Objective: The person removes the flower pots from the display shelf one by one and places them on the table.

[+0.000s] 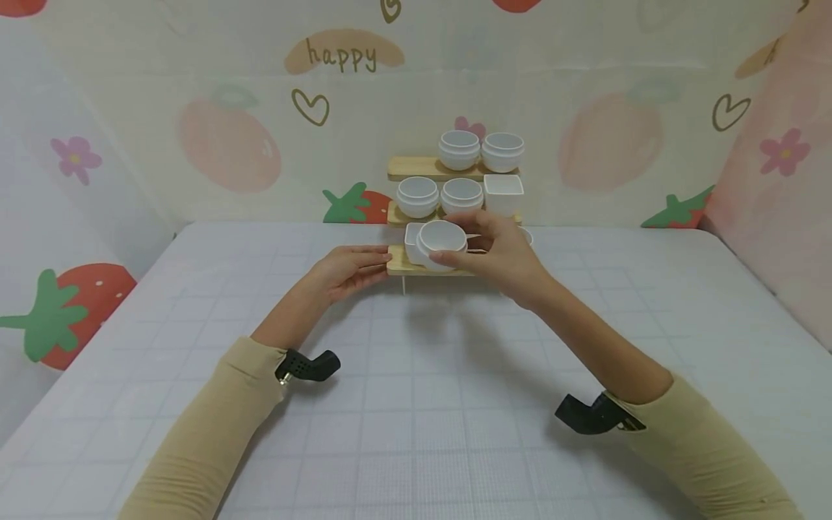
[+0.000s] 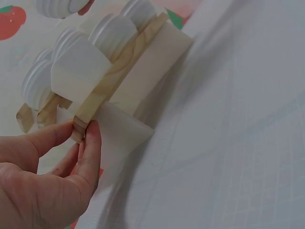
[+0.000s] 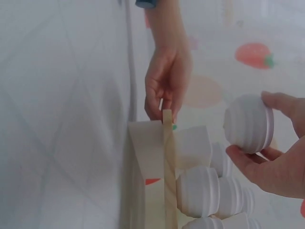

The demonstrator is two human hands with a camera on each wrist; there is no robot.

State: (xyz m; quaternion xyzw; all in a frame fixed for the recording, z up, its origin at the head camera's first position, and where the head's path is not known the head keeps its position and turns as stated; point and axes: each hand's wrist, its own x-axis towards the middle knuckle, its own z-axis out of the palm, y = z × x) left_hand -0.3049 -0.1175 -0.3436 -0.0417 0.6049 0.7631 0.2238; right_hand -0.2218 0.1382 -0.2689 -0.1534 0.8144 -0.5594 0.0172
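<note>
My right hand (image 1: pixel 503 253) holds a small white round pot (image 1: pixel 443 238) between thumb and fingers. The right wrist view shows this round pot (image 3: pixel 248 124) raised clear of the others. My left hand (image 1: pixel 354 271) pinches the left end of the lowest wooden step of a tiered stand (image 1: pixel 396 263); in the left wrist view its thumb and fingers grip the board end (image 2: pixel 82 125). On that step stand a white square pot (image 2: pixel 78 71) and round pots (image 2: pixel 112 36). In the head view the held pot and right hand partly hide them.
On the middle step are two round pots (image 1: pixel 417 196) and a square pot (image 1: pixel 503 193). Two more round pots (image 1: pixel 459 149) stand on the top step (image 1: pixel 416 168), right of its bare left end. A patterned white cloth (image 1: pixel 403 404) covers the table; a printed backdrop (image 1: pixel 422 94) hangs behind.
</note>
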